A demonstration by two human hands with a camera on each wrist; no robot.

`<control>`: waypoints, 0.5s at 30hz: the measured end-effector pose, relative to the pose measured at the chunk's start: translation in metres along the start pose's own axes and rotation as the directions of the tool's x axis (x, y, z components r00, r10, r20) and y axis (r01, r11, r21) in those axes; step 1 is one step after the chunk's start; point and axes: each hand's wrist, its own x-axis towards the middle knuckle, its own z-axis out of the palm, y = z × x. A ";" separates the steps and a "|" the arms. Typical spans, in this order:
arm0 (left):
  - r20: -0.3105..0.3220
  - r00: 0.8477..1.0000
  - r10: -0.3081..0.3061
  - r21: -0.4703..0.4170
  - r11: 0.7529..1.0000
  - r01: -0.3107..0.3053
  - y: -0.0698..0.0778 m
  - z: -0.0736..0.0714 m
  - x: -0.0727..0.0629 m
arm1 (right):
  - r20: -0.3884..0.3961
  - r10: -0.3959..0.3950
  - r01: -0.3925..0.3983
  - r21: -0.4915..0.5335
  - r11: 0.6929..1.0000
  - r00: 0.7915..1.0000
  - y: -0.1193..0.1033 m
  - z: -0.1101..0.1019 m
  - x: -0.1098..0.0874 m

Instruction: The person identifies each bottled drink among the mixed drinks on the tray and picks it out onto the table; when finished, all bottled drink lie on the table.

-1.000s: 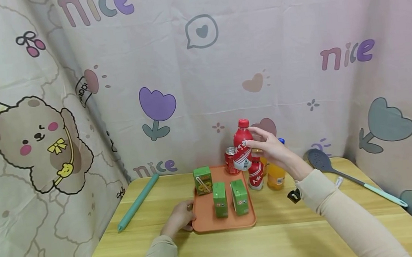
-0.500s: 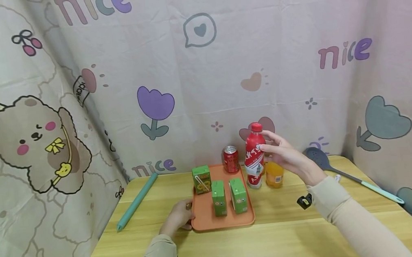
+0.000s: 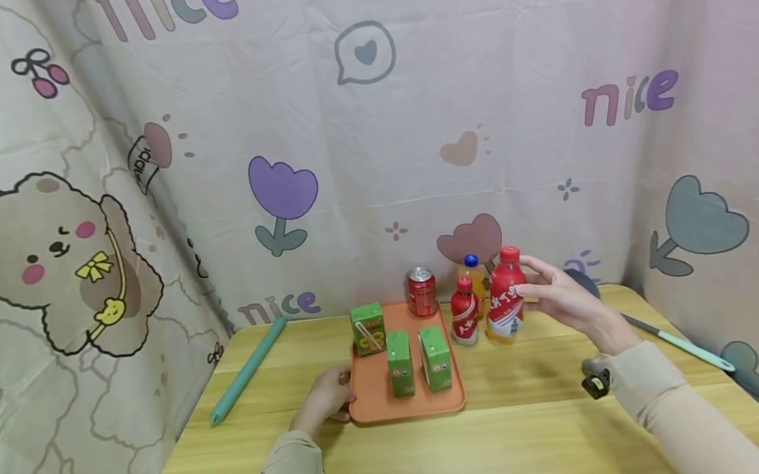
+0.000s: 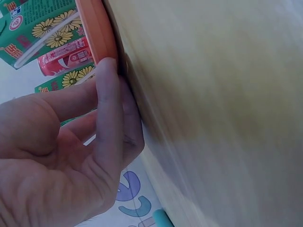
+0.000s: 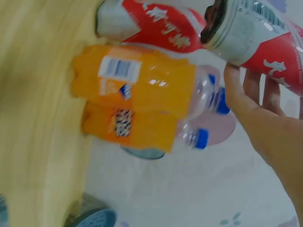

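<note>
My left hand [image 3: 328, 396] holds the left edge of an orange tray [image 3: 375, 401], its fingers at the rim in the left wrist view. Green drink cartons [image 3: 401, 367] and a red soda can [image 3: 422, 293] stand on the tray. To the tray's right, my right hand [image 3: 561, 300] grips a red-labelled bottle [image 3: 506, 293] with a red cap, held off the table in the right wrist view. A second red bottle [image 3: 464, 312] stands beside the tray. Two orange drink bottles [image 5: 156, 85] with blue caps are near it, largely hidden in the head view by the held bottle.
A teal rod [image 3: 249, 370] lies at the table's left. On the right lies a slotted spoon [image 3: 690, 349] with a dark head and pale green handle, partly behind my right hand. A printed curtain [image 3: 372, 155] hangs behind the table.
My right hand has carried the red bottle rightward and down, from above the standing red bottle to in front of the orange bottles. My left hand stays at the tray's edge.
</note>
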 end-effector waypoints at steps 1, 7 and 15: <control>-0.001 1.000 -0.004 -0.002 1.000 0.004 0.000 0.000 0.000 | -0.017 0.008 -0.009 -0.009 1.000 1.000 0.002 -0.003 -0.003; -0.004 1.000 -0.004 -0.006 1.000 0.004 -0.001 -0.001 0.001 | -0.107 0.069 -0.078 -0.088 0.993 0.992 0.014 -0.021 -0.018; 0.003 1.000 -0.003 -0.004 1.000 0.003 -0.002 -0.001 0.000 | -0.162 0.103 -0.139 -0.233 0.962 0.981 0.037 -0.047 -0.029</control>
